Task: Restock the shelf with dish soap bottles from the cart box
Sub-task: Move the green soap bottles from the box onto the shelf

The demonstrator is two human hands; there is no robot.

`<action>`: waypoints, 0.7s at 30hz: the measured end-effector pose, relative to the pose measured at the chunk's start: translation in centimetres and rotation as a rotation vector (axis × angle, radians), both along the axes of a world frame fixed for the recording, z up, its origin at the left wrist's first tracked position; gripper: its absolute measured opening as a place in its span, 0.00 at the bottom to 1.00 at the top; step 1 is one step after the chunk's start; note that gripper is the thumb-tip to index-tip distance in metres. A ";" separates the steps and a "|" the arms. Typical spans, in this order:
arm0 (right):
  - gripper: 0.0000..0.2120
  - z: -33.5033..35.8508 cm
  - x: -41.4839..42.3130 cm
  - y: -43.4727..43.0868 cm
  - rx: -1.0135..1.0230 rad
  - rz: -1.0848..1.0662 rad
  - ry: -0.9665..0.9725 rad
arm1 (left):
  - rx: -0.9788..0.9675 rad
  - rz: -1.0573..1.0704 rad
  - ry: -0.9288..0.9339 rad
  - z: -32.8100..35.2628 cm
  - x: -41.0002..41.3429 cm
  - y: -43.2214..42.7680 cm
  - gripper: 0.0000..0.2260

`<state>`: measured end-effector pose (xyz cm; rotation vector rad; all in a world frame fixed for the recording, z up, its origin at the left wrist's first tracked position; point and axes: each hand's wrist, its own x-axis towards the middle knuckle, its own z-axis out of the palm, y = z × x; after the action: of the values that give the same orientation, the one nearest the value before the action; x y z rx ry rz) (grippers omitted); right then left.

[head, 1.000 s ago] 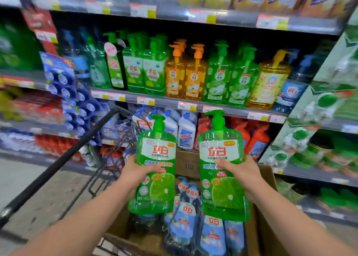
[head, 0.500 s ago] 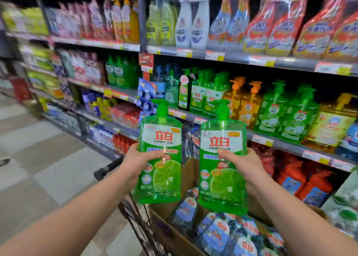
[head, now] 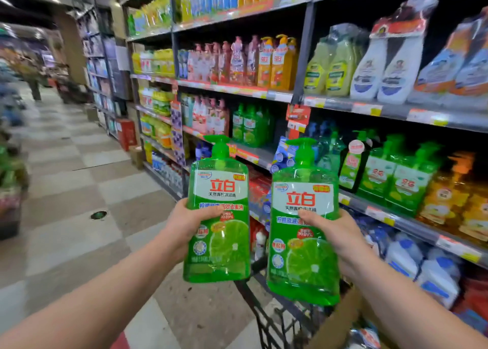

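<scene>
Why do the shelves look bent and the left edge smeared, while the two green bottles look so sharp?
Head view: the wide-angle lens bows the shelf rails; the aisle's left edge is smeared, probably head motion; the left bottle and right bottle, gripped in the left hand and right hand, are crisp, labels readable; upper-right recesses are dark.

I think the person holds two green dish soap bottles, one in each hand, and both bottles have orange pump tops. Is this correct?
Not quite: the head view shows that both pump tops are green, not orange. The rest holds: the left hand grips the left bottle and the right hand grips the right bottle, both green.
</scene>
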<state>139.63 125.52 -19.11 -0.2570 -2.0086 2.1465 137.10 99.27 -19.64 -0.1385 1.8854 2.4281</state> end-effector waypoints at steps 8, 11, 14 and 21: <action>0.16 0.0 -10.8 -13.5 -0.068 0.013 0.028 | -0.021 0.023 -0.003 1.1 -9.2 -12.2 0.34; 0.13 0.2 -14.3 -16.8 -0.061 0.043 0.023 | -0.006 0.028 -0.009 1.3 -12.4 -15.2 0.31; 0.10 0.3 -18.2 -18.7 -0.054 0.065 0.011 | -0.006 0.055 -0.015 1.0 -15.6 -17.4 0.29; 0.15 -0.4 -29.0 -21.8 -0.051 0.109 -0.013 | -0.042 0.074 -0.011 -0.1 -24.1 -21.4 0.35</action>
<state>110.66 103.74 -19.53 -0.1733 -2.0211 2.2686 113.00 77.87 -19.69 -0.2276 1.9614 2.4296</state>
